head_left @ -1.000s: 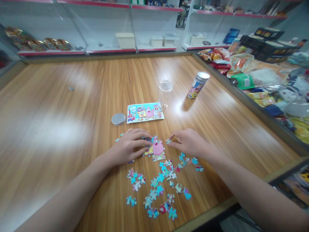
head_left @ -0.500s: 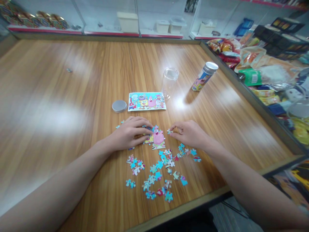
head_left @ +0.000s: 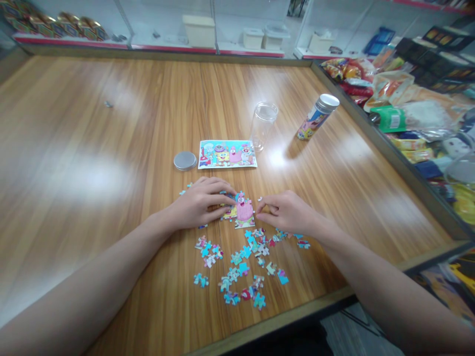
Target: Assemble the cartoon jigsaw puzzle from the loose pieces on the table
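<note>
Wood-grain desk [head_left: 74, 163], shelves [head_left: 170, 49] behind. L to R: silver lid [head_left: 185, 159] lies flat, prob. parked out of the way; L hand [head_left: 206, 202], fingers spread over L part of joined puzzle section [head_left: 245, 210], prob. steadying it; picture card [head_left: 227, 154] face up above, presumably for ref.; loose pieces [head_left: 243, 269] nearer, likely for easy reach; clear jar [head_left: 264, 126] upright by card's R end; R hand [head_left: 258, 210], thumb + index drawn together just beside section, can't tell if pinching anything; printed tin [head_left: 315, 118] stands further R, then snack bags [head_left: 393, 119].
</note>
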`<state>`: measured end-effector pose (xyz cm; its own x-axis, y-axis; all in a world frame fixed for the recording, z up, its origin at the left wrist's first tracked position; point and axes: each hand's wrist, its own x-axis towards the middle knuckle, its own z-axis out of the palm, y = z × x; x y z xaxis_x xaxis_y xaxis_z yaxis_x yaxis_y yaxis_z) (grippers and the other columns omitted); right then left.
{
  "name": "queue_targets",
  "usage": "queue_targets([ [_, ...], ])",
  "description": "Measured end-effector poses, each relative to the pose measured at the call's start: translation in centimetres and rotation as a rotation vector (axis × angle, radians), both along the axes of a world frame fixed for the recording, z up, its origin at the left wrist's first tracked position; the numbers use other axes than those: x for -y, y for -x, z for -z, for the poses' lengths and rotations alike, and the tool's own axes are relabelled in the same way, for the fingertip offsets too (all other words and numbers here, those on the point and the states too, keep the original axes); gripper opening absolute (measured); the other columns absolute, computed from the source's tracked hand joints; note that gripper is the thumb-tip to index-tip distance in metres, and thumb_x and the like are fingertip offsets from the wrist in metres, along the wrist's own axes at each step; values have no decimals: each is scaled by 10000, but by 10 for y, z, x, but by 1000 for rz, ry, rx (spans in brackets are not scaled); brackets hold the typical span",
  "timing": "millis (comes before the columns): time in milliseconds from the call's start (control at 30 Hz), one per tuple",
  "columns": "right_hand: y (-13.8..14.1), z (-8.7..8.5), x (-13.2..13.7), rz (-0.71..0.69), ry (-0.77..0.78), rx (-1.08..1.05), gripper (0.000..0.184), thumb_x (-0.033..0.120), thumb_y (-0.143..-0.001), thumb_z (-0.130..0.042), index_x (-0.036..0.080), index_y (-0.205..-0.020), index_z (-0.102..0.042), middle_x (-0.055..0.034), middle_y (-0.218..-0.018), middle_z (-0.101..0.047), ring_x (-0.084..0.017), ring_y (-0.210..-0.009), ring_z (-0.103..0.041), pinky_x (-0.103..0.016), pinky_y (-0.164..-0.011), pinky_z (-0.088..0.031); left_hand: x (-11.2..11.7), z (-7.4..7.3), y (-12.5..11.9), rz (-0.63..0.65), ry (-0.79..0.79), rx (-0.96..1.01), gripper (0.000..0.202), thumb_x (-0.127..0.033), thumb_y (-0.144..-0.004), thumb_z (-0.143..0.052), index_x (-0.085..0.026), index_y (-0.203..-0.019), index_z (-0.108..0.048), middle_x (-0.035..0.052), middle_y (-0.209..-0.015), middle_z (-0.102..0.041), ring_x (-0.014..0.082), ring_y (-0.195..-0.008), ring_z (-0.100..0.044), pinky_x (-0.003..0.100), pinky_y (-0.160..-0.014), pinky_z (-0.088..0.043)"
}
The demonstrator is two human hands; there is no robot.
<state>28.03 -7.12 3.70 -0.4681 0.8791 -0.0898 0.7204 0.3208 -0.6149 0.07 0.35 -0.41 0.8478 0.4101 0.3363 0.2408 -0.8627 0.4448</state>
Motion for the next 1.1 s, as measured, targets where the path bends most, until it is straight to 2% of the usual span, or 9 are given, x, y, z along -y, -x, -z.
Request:
queue_targets([
  [267,2,0,4,-92,-22,19,159,319,-887,-670,169,-871,-722,44,-581,-497,-50,-530,-418,-225,-578,-247,0,0,0,-5,-3,7,230,-264,-935,-637,-299,-1151,-707,29,-1238,-675,214,-1171,-594,405,-1012,-448],
  [633,2,1,4,-93,-10,30,166,287,-907,-626,158,-835,-703,34,-589,-518,-57,-536,-422,-233,-583,-247,2,-2,-1,-16,8,7,217,-270,-939,-630,-284,-1140,-710,42,-1241,-673,217,-1180,-588,406,-1013,-446],
  [833,2,1,4,-94,-37,31,179,286,-903,-625,159,-798,-694,40,-561,-499,-57,-503,-372,-240,-568,-242,2,-3,-2,-18,19,1,208,-286,-940,-630,-281,-1129,-716,49,-1233,-677,219,-1173,-586,407,-1016,-447],
  [1100,1,2,4,-97,-19,36,179,284,-900,-631,153,-792,-687,36,-576,-510,-56,-524,-403,-231,-574,-255,2,-3,-1,-19,20,-2,207,-280,-941,-627,-278,-1128,-718,51,-1238,-675,221,-1178,-585,408,-1022,-449],
])
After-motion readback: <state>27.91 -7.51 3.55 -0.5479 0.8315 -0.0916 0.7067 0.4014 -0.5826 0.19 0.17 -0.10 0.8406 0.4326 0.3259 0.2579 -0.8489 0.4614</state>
